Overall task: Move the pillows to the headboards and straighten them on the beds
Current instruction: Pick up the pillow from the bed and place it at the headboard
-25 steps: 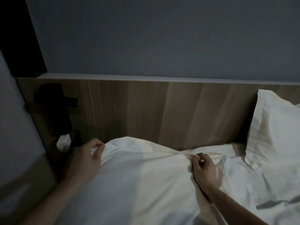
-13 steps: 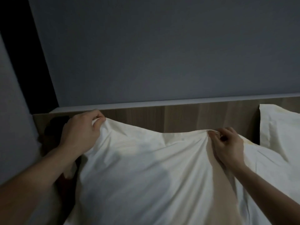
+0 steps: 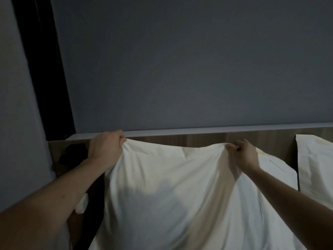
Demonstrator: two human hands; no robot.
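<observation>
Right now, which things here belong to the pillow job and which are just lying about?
Job: held pillow, left hand, right hand, wooden headboard, second pillow on the right.
Just about: dark object by the headboard, white crumpled item below it.

Counts, quick: 2 white pillows, one big pillow (image 3: 171, 195) filling center-bottom of frame, a second pillow (image 3: 317, 165) at right edge. 2 bare hands, left hand (image 3: 106, 150) at left-center, right hand (image 3: 243, 154) right of center. 1 wooden headboard (image 3: 207, 140) across the middle w/ 1 pale ledge on top. 1 dark fixture (image 3: 72, 154) at left; can't tell what it is.
</observation>
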